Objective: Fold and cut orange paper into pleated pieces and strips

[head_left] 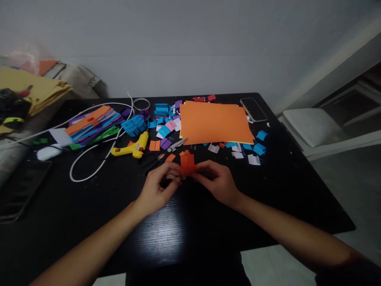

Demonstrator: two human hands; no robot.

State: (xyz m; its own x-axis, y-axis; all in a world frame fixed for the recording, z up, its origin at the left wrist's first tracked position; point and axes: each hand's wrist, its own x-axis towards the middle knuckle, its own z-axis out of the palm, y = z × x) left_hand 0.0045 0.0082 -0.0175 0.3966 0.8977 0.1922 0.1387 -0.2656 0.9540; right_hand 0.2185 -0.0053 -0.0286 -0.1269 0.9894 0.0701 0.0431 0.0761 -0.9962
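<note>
The left hand [160,184] and right hand [218,180] reach over the black tabletop's [196,222] near edge, angled toward each other. Both have curled fingers, narrowly pinching opposite sides of a small orange paper piece [187,162], folded, brighter below, between near and far edges.

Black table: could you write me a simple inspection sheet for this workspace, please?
Surface: black table, reflecting light near its front edge.
Job's things: folded orange paper, gripped near its lower end.
Clutter: orange sheet among small paper pieces; yellow glue gun, scissors, phone.
Hands: left hand and right hand, closed on the paper's opposite sides.
Cables: white cable, looped at the left.
Surroundings: pale wall behind; white cushion-like object at right.
</note>
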